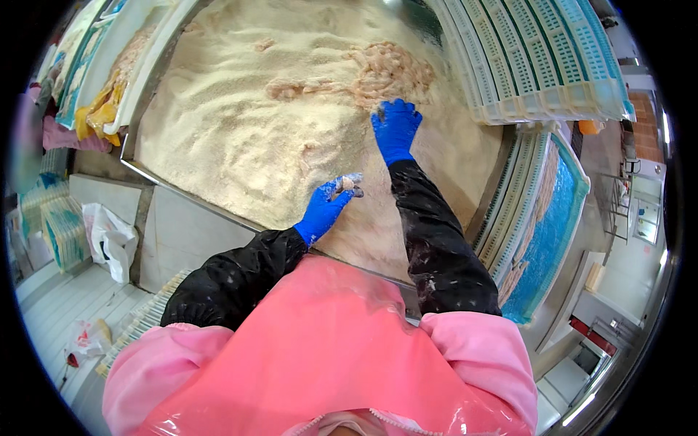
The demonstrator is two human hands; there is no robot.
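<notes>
A wide metal-edged tray holds a thick bed of pale crumbs. On it lies a heap of raw pinkish meat pieces, with a thinner strip of meat trailing to its left. My left hand, in a blue glove with crumb-dusted fingertips, is closed around a small crumb-coated meat piece above the near part of the bed. Farther out, my right hand, also blue-gloved, reaches to the near edge of the heap with fingers bent down; their tips and anything under them are hidden.
Stacked pale and teal plastic crates stand at the far right. Beside the tray's right edge, a blue-lined rack carries meat strips. A white tub with meat and a yellow glove sits far left. A white bag hangs at left.
</notes>
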